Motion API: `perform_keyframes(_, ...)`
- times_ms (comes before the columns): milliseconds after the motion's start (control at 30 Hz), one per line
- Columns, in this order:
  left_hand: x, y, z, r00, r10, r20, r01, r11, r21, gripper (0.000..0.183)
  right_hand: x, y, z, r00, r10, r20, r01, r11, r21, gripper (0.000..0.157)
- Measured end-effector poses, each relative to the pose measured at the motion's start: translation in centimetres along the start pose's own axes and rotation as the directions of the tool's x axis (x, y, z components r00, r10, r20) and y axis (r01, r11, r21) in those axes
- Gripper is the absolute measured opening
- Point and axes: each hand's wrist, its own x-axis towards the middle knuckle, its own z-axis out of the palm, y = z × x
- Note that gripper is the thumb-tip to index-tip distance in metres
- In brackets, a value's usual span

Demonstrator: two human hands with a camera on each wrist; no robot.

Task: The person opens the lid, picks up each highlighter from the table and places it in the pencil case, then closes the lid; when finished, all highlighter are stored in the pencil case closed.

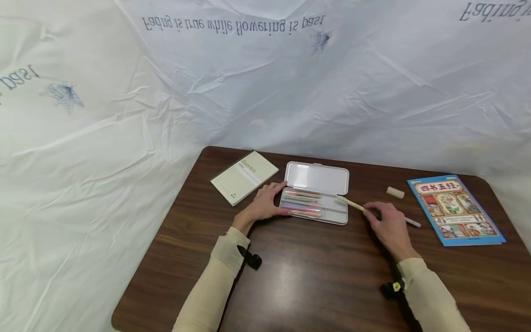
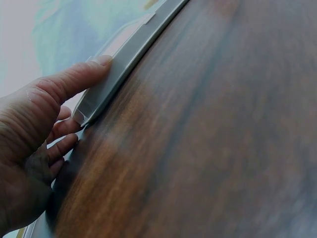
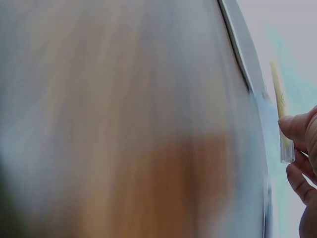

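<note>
A white pencil case (image 1: 340,218) lies open on the table, its lid (image 1: 317,179) folded back. Several coloured pens (image 1: 303,204) lie side by side in its left part. My left hand (image 1: 263,203) steadies the case's left end, thumb at the front edge and fingers toward the hinge side. In the left wrist view the thumb (image 2: 81,77) presses the case's side wall. Between thumb and fingers my right hand (image 1: 387,225) pinches a pale yellow pen (image 1: 352,204) with a clear end (image 3: 287,151). The pen's far end overlaps the right part of the case.
On the left lies a cream notebook (image 1: 244,177). A beige eraser (image 1: 395,192) sits right of the case, with a light-coloured pen (image 1: 412,222) partly behind my right hand. A blue-bordered book (image 1: 458,210) lies far right. White sheeting (image 1: 265,110) hangs behind the table.
</note>
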Motion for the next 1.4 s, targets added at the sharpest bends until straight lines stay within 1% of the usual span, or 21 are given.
perform_keyframes(167, 0.1, 0.2, 0.1, 1.000, -0.006, 0.005, 0.006, 1.000, 0.006, 0.107, 1.7, -1.7, 2.0, 0.998, -0.065, 0.027, 0.064, 0.998, 0.021, 0.016)
perform_keyframes(300, 0.4, 0.2, 0.2, 1.000, 0.007, 0.005, -0.007, 1.000, 0.007, 0.108, 2.8, -2.8, 3.1, 0.992, -0.105, 0.069, 0.103, 0.994, 0.035, 0.018)
perform_keyframes(467, 0.4, 0.4, 0.1, 1.000, 0.013, 0.009, -0.013, 1.000, 0.001, 0.108, 4.0, -4.1, 4.2, 0.983, -0.082, 0.165, 0.075, 0.996, 0.047, 0.019)
perform_keyframes(633, 0.2, 0.5, 0.4, 1.000, 0.004, 0.006, -0.004, 1.000, 0.000, 0.107, 4.7, -5.4, 5.6, 0.973, -0.075, 0.217, 0.062, 0.996, 0.066, 0.018)
perform_keyframes(800, 0.2, 0.4, 0.9, 1.000, 0.004, 0.016, -0.004, 1.000, 0.022, 0.107, 4.8, -5.9, 6.5, 0.968, -0.089, 0.235, 0.073, 0.994, 0.078, 0.017)
perform_keyframes(867, 0.2, 0.4, 0.9, 1.000, 0.005, 0.010, -0.006, 1.000, 0.019, 0.107, 4.9, -6.0, 6.7, 0.967, -0.094, 0.236, 0.075, 0.993, 0.088, 0.018)
perform_keyframes(1133, 0.2, 0.2, 0.6, 1.000, 0.011, -0.011, -0.011, 1.000, 0.021, 0.107, 5.3, -6.5, 7.3, 0.967, -0.082, 0.243, 0.060, 0.993, 0.097, 0.020)
perform_keyframes(1400, 0.0, -0.1, 0.1, 1.000, 0.001, -0.010, 0.000, 1.000, 0.027, 0.107, 5.5, -6.8, 7.8, 0.966, -0.079, 0.246, 0.052, 0.992, 0.115, 0.022)
